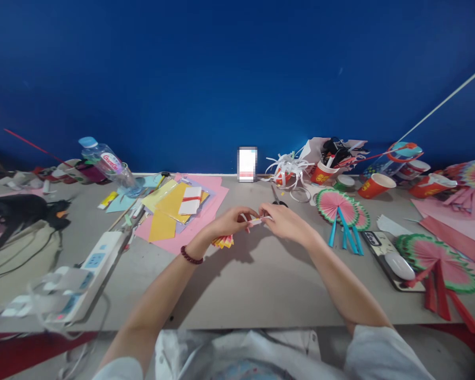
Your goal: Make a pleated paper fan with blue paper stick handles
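Observation:
My left hand [234, 220] is closed, its thumb and fingertips pinched together. Yellow and pink pleated paper [224, 242] sticks out below that palm, its other end hidden by the hand. Close by, my right hand [284, 220] is also closed, pinching a thin white strip [255, 222] that spans the small gap between both sets of fingertips. Dark-handled scissors [277, 198] lie just behind my right hand, partly covered by it.
Pink and yellow paper sheets [162, 227] lie left, near a power strip [98, 269] and a tilted plastic bottle [113, 166]. Pleated fans [336, 203], red cups [376, 186] and a phone with a white mouse [399, 265] stand right. A blurred bright screen [247, 163] is at the back.

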The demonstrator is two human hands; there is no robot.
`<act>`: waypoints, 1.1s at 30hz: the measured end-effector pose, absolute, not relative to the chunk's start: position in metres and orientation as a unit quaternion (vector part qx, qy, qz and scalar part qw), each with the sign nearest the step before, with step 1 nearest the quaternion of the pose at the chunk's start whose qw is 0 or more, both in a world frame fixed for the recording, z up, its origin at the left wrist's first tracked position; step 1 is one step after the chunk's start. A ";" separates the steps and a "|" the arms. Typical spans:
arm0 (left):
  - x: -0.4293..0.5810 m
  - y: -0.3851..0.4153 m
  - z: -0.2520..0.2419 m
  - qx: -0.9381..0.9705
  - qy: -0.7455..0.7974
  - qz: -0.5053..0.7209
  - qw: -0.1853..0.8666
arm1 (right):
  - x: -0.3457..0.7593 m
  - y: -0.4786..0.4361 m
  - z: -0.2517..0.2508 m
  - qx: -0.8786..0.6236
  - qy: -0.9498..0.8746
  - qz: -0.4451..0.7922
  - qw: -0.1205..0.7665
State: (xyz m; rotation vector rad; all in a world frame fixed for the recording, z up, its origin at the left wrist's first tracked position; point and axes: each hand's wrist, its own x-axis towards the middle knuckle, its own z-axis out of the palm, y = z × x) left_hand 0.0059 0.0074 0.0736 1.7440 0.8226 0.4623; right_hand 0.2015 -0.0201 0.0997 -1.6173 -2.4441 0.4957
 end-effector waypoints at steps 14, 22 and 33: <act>0.015 0.003 0.066 0.713 0.341 0.230 0.568 | 0.206 -0.013 0.100 -0.520 -0.834 0.154 0.104; 0.014 0.003 0.055 0.716 0.342 0.189 0.578 | 0.208 -0.009 0.090 -0.473 -0.861 0.165 0.088; 0.032 -0.004 0.035 0.602 0.362 0.262 0.661 | 0.222 0.006 0.085 -0.476 -0.837 0.227 0.144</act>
